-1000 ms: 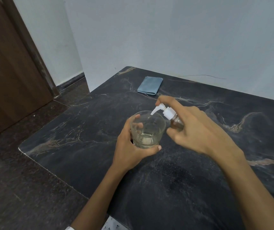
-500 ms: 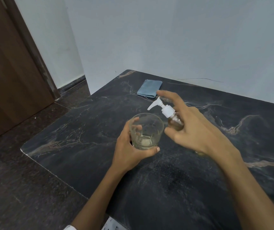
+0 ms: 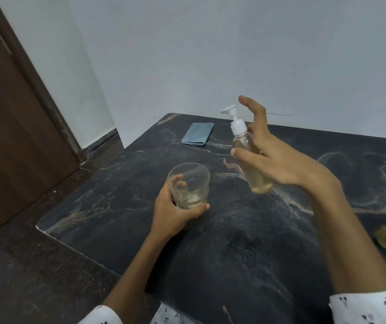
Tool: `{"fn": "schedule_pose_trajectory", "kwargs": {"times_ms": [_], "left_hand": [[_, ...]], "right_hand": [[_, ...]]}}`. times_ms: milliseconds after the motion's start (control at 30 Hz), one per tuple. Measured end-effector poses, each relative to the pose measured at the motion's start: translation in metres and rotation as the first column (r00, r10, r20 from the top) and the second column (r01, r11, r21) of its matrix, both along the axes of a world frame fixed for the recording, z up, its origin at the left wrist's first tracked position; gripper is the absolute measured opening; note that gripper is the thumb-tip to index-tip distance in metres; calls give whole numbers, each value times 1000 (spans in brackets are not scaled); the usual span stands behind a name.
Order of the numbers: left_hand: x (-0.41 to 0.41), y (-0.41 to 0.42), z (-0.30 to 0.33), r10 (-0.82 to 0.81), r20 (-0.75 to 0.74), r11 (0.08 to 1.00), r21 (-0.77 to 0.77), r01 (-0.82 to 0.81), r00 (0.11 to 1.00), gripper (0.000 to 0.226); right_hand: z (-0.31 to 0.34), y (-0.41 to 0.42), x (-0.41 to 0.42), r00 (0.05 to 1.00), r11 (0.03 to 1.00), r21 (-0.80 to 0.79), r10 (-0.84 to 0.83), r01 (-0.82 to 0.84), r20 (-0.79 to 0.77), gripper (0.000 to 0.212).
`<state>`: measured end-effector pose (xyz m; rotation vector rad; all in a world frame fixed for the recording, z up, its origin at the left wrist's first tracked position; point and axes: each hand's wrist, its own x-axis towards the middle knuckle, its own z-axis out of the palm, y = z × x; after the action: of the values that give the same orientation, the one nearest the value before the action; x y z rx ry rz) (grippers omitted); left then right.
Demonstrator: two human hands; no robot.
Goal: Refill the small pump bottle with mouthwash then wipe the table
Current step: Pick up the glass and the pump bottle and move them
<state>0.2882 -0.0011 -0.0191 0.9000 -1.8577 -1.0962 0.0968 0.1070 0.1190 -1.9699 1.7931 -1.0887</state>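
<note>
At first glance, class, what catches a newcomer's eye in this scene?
The right hand holds a small pump bottle aloft above the dark marble table. The left hand grips a clear glass standing on it. A folded blue cloth lies at the far edge.

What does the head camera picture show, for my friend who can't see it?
The right hand holds a small pump bottle with a little yellowish liquid up above a dark marble table. The left hand grips a nearly empty glass on the table. A folded blue cloth lies by the wall.
</note>
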Motion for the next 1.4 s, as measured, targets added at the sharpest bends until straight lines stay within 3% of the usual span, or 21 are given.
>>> {"fn": "schedule_pose_trajectory", "kwargs": {"times_ms": [267, 533, 667, 900, 1233, 1400], "left_hand": [[-1, 5, 2, 29, 29, 1000, 5, -29, 999, 79], [-1, 6, 3, 42, 35, 999, 0, -42, 999, 81], [-1, 5, 2, 49, 46, 999, 4, -49, 998, 86], [-1, 2, -2, 53, 41, 999, 2, -53, 998, 83], [-1, 0, -2, 40, 37, 999, 24, -41, 999, 85], [-4, -7, -5, 79, 15, 992, 95, -80, 997, 74]], "right_hand": [[17, 23, -8, 995, 974, 215, 60, -76, 80, 87], [23, 31, -6, 998, 960, 274, 61, -53, -21, 98], [23, 34, -10, 998, 946, 322, 54, -39, -40, 86], [16, 26, -11, 992, 911, 412, 81, -35, -94, 42], [1, 17, -24, 997, 902, 432, 20, 16, -78, 36], [4, 18, -30, 994, 943, 319, -79, 98, -72, 33]]}}
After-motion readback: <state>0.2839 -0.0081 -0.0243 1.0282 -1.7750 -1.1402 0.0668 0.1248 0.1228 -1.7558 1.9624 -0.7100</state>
